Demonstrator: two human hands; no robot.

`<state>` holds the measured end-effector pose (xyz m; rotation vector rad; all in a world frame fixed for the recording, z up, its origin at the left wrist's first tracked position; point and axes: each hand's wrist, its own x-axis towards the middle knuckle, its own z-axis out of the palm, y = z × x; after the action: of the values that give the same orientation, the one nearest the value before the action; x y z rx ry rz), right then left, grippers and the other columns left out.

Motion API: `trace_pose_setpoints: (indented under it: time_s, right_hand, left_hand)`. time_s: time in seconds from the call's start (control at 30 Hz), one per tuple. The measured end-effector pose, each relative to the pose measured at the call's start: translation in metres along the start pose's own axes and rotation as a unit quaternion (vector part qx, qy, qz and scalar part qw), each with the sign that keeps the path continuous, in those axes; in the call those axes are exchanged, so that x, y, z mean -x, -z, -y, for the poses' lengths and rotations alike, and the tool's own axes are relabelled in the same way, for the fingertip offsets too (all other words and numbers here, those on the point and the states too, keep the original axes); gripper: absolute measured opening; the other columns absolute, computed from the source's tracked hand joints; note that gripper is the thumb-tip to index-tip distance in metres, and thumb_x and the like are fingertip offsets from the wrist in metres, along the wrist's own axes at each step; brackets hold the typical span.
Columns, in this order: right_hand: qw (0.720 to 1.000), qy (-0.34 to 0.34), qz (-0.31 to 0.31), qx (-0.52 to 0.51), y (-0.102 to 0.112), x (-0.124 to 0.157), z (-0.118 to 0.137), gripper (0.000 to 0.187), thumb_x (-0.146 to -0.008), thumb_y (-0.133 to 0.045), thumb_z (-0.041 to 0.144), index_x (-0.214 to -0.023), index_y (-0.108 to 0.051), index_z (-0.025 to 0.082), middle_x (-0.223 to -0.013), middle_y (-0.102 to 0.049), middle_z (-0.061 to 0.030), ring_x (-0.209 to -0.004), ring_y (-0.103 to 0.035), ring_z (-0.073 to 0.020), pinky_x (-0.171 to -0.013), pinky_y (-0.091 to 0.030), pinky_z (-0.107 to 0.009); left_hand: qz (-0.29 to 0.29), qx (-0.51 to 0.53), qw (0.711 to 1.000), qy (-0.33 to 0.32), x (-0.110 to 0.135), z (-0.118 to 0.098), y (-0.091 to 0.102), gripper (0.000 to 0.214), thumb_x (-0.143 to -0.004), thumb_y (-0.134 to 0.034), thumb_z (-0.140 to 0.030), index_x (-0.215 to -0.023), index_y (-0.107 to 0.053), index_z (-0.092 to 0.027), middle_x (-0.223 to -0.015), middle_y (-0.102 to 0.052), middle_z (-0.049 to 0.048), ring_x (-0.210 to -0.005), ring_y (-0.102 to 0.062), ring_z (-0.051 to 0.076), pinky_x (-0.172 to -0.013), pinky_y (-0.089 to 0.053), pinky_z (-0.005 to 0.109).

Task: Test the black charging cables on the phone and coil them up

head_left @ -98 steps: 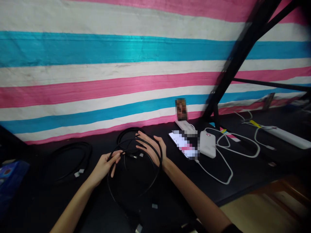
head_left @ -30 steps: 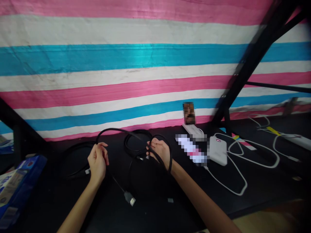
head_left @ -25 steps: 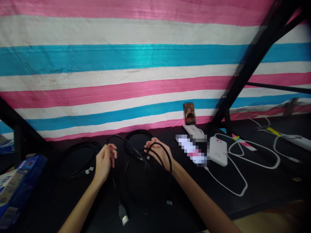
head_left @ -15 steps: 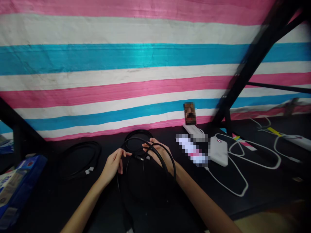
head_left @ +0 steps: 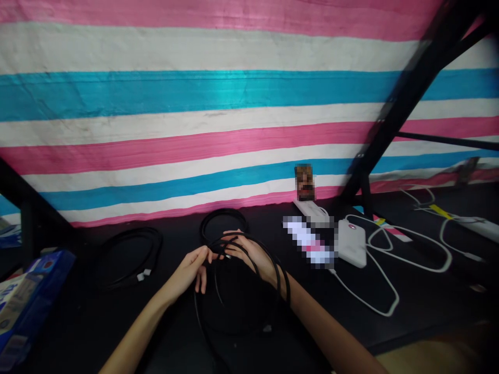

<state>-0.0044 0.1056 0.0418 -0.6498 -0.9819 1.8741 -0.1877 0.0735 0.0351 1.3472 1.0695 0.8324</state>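
A black cable (head_left: pixel 277 265) lies in loose loops around my right hand (head_left: pixel 249 254), whose fingers are curled on part of it. My left hand (head_left: pixel 195 266) pinches the same cable from the left, close to the right fingertips. One strand hangs from the left hand toward the front of the table. A small light connector (head_left: pixel 267 328) shows low in the loops. Behind the hands rests another coiled black cable (head_left: pixel 224 212), and a further black cable coil (head_left: pixel 156 241) with white-tipped connectors (head_left: pixel 143 275) lies to the left.
On the right are a white power bank (head_left: pixel 351 243), white cables (head_left: pixel 393 296), a blurred-out phone-like object (head_left: pixel 310 243) and a white power strip (head_left: pixel 312 212). A blue package (head_left: pixel 42 291) stands at left. Black frame bars (head_left: pixel 393 119) slant before a striped sheet (head_left: pixel 218 88).
My left hand has moved right and slightly down, closer to my right hand. The cable loops have shifted and slid further onto the right wrist.
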Motion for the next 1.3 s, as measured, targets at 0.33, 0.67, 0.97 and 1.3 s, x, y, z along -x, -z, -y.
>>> trace_pose_setpoints:
  time_s: [0.33,0.67,0.97,1.3]
  right_hand:
    - [0.983,-0.072,0.162,-0.040,0.001,0.004,0.001,0.031,-0.082,-0.049,0.028,-0.109,-0.056,0.014,-0.102,-0.064,-0.0096,-0.095,-0.060,-0.0182,-0.094,-0.037,-0.038]
    - [0.979,-0.078,0.188,-0.033,-0.003,0.009,0.006,0.033,-0.079,-0.056,0.026,-0.110,-0.057,0.018,-0.111,-0.059,-0.0075,-0.103,-0.055,-0.0172,-0.095,-0.037,-0.035]
    - [0.962,0.048,0.170,0.210,-0.006,0.011,0.007,0.034,-0.074,-0.061,0.024,-0.108,-0.056,0.023,-0.111,-0.058,-0.0037,-0.104,-0.053,-0.0157,-0.096,-0.037,-0.033]
    - [0.922,0.154,0.144,0.325,0.003,0.010,-0.004,0.020,-0.084,-0.049,0.036,-0.096,-0.055,0.021,-0.092,-0.055,-0.0034,-0.088,-0.052,-0.0153,-0.082,-0.042,-0.031]
  left_hand:
    - [-0.002,0.068,0.997,-0.023,0.009,-0.015,-0.005,0.035,-0.084,-0.035,-0.049,-0.074,-0.043,-0.017,-0.065,-0.055,-0.0020,-0.028,-0.029,-0.001,-0.029,-0.012,0.014]
    - [-0.010,0.103,0.995,-0.012,0.011,-0.015,-0.004,0.035,-0.082,-0.039,-0.051,-0.069,-0.038,-0.019,-0.046,-0.036,-0.0089,-0.034,-0.013,0.002,-0.030,-0.011,0.014]
    - [0.014,0.146,0.989,-0.021,0.014,-0.014,-0.006,0.035,-0.084,-0.040,-0.048,-0.065,-0.038,-0.019,-0.038,-0.020,-0.0114,-0.035,-0.010,0.004,-0.033,-0.012,0.015]
    - [0.020,0.212,0.977,-0.019,0.014,-0.010,0.000,0.037,-0.079,-0.049,-0.050,-0.061,-0.040,-0.018,-0.037,-0.018,-0.0117,-0.033,-0.009,0.003,-0.031,-0.009,0.015]
